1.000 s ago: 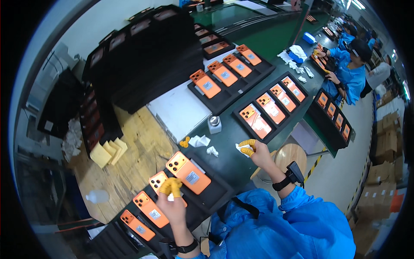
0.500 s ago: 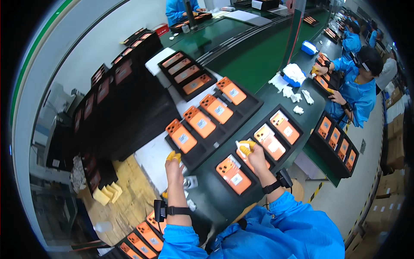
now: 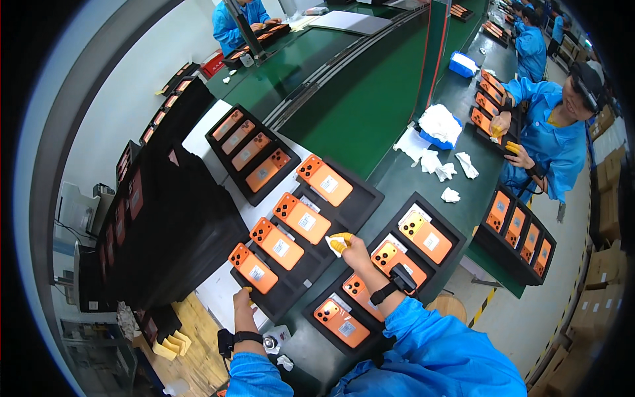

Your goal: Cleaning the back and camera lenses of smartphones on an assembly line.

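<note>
A black tray holds several orange phones, backs up, each with a white label; one phone lies at its near left end. At that corner my left hand, in yellow finger cots, is closed on the tray's edge, its fingers partly hidden. My right hand, also in yellow cots, pinches a crumpled white wipe over the tray's right side. Just right of it, a second black tray of orange phones lies partly beneath my right forearm.
Beyond stands another phone tray. Dark stacked trays rise at left. A blue box of white wipes has loose wipes around it. At right, a co-worker handles phones near a tray stack. A small metal-topped container sits by my left wrist.
The view has shifted, so the trays appear lower and further left. My right hand has left the right tray with the wipe and come to the left tray. My left hand is now at that tray's corner.
</note>
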Demonstrator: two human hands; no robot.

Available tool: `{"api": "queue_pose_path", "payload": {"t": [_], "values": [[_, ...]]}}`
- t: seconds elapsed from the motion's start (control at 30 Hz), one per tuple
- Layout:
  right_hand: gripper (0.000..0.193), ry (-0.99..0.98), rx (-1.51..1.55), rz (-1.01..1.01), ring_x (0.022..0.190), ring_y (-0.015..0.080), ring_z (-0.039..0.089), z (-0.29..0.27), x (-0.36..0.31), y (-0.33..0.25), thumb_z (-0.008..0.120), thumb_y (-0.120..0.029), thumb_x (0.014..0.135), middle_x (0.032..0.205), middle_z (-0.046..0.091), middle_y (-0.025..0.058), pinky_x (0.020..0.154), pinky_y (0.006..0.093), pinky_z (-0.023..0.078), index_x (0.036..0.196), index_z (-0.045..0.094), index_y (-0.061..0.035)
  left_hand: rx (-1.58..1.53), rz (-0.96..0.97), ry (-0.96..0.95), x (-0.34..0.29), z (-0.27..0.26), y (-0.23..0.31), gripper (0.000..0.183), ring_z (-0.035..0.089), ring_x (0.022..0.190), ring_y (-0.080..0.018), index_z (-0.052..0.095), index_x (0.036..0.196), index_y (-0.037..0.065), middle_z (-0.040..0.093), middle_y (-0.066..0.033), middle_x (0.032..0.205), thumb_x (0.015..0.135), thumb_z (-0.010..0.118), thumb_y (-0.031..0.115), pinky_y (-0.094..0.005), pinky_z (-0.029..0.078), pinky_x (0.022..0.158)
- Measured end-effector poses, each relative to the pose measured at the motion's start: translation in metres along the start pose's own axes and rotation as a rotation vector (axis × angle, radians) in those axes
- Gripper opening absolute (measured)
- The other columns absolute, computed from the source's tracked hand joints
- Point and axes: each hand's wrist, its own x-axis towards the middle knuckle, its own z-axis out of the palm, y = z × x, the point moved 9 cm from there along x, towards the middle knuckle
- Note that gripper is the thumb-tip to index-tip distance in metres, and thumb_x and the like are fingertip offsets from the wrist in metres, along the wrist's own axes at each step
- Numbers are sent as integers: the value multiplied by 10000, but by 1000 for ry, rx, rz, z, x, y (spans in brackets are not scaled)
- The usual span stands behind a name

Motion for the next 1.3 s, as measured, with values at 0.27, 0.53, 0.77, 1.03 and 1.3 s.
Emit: {"api": "queue_pose_path", "payload": {"t": [0.27, 0.53, 0.77, 1.03, 1.3], "values": [[204, 48, 34, -40, 845, 132, 608, -3, 11, -12, 581, -1, 855, 946, 664, 73, 730, 251, 470, 1054, 626, 6, -143, -134, -228, -9, 7, -7, 180, 543, 937, -259, 575, 1048, 109, 562, -82, 993, 884, 512, 148, -574, 359, 900], [262, 152, 38, -113, 863, 143, 622, -41, 43, -43, 532, 85, 814, 953, 668, 74, 744, 255, 482, 1037, 637, -1, -137, 57, -458, -71, 56, 28, 215, 586, 931, -248, 526, 1131, 73, 591, -78, 1047, 932, 448, 92, -575, 419, 921], [201, 169, -57, -226, 844, 138, 628, -70, 80, -82, 581, 14, 851, 941, 670, 84, 718, 256, 482, 1046, 627, 13, -140, 162, -521, -143, 109, 65, 361, 571, 1061, -298, 324, 1286, -18, 518, -162, 1178, 931, 374, 30, -483, 563, 816], [210, 152, -128, -321, 848, 137, 629, -92, 120, -119, 599, -5, 853, 946, 676, 82, 726, 257, 484, 1061, 620, 14, -114, 235, -540, -169, 162, 100, 358, 586, 1017, -298, 356, 1272, -42, 517, -151, 1166, 942, 413, 83, -449, 581, 772], [225, 91, -45, -184, 884, 116, 602, -93, 86, -128, 573, 29, 861, 998, 654, 49, 763, 237, 466, 1082, 612, 7, -178, 264, -544, -193, 194, 142, 334, 581, 984, -269, 409, 1199, -88, 530, -169, 1100, 877, 382, -6, -432, 577, 792]]}}
